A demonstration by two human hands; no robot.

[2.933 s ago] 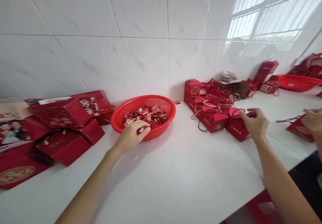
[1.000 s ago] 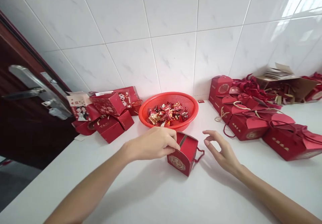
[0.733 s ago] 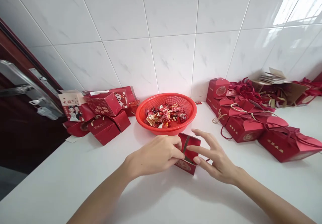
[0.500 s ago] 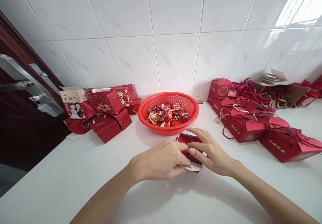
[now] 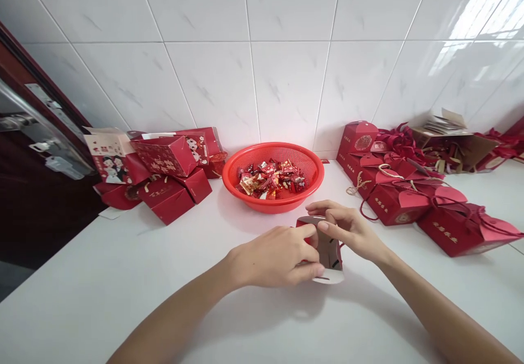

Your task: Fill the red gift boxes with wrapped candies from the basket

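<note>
A small red gift box (image 5: 331, 252) stands on the white table in front of the basket, its top open and its pale inside showing. My left hand (image 5: 282, 255) grips its left side, fingers bent over the wall and thumb by the near white flap. At the far right edge, my right hand (image 5: 352, 230) has its thumb on the rim and its fingers curled beyond it; part of the box is hidden there. Just behind is a red plastic basket (image 5: 272, 206) with wrapped candies (image 5: 272, 180) in it.
Several closed red gift boxes (image 5: 454, 236) with cord handles line the right side. A brown carton (image 5: 477, 148) stands behind them. More red boxes (image 5: 170, 197) are piled at the left, near a dark door with keys (image 5: 61, 165). A tiled wall (image 5: 290, 91) backs the table.
The gift box has shifted slightly right and turned, so more of its pale inside shows. My right hand has moved right, from over the opening to the far right edge.
</note>
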